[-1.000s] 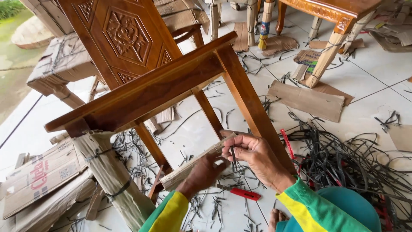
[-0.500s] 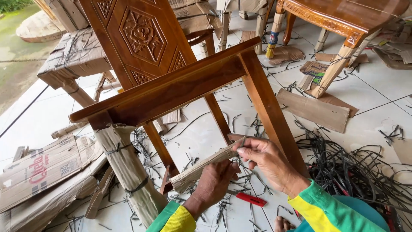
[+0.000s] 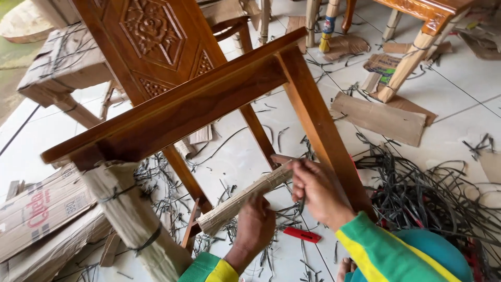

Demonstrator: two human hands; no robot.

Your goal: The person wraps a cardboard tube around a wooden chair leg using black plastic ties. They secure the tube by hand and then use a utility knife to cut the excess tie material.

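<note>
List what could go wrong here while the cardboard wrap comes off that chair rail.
The right hand works close to the left hand gripping the cardboard-wrapped wooden chair rail; a slip could nick fingers. The tangled pile of black plastic straps on the white tiled floor might snag feet.

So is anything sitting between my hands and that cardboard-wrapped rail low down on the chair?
Nothing visible does. The left hand already rests against the cardboard-wrapped rail, and the right hand is at its upper end, beside the bare wooden leg. The red tool lies on the floor below, out of the way.
</note>
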